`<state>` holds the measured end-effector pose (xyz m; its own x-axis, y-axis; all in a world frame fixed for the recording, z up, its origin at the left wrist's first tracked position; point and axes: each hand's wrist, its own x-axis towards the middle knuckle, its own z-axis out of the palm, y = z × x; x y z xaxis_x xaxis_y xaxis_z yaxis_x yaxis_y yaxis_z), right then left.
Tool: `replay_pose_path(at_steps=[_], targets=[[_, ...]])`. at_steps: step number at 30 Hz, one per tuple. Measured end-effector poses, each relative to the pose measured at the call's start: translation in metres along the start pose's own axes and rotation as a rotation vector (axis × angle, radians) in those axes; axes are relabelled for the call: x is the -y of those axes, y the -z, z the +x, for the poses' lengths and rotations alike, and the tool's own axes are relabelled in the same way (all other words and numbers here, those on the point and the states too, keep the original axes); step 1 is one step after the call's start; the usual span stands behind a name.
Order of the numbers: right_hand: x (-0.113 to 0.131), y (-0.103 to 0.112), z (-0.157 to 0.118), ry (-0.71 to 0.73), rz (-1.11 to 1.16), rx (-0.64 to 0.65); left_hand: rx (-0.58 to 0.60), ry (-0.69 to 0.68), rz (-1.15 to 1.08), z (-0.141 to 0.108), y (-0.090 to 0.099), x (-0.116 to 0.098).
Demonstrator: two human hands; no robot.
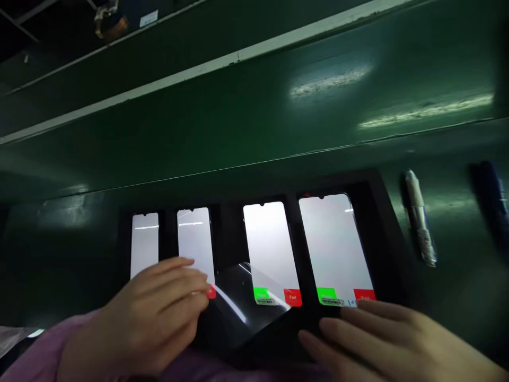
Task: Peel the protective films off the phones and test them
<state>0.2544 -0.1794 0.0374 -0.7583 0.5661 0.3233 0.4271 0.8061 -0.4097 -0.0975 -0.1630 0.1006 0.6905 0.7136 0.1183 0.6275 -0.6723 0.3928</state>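
Several smartphones stand side by side in a black fixture, their white screens lit. The second phone (194,239) sits behind my left hand (155,307), whose curled fingers cover its lower part, close to its red Fail button (211,291). The fourth phone (334,246) is nearest my right hand (369,339), whose fingertips lie just below its red Fail button (364,296). Between my hands lies a glossy black panel (238,302), perhaps a phone or film. I cannot tell whether either hand grips it.
A silver-and-white pen (419,217) lies on the green workbench surface (254,154) right of the fixture. A blurred dark blue object (491,207) sits at the right edge. White-edged rails run across the top. My pink sleeve (47,355) shows at lower left.
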Motion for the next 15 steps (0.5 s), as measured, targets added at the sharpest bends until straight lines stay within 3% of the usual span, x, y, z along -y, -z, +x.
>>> replay_pose_path(at_steps=[3,8,12,15], targets=[[0.009,-0.008,0.02,0.124,-0.096,0.067,-0.014,-0.049,-0.004,0.02,0.005,0.025],[-0.001,-0.01,0.033,0.146,-0.115,0.074,-0.034,-0.072,-0.063,0.042,-0.009,0.047],[-0.006,-0.008,0.038,0.163,-0.041,0.072,-0.096,-0.026,-0.047,0.027,-0.012,0.061],[-0.013,-0.006,0.051,0.137,-0.025,0.092,-0.115,0.108,0.129,0.007,-0.006,0.078]])
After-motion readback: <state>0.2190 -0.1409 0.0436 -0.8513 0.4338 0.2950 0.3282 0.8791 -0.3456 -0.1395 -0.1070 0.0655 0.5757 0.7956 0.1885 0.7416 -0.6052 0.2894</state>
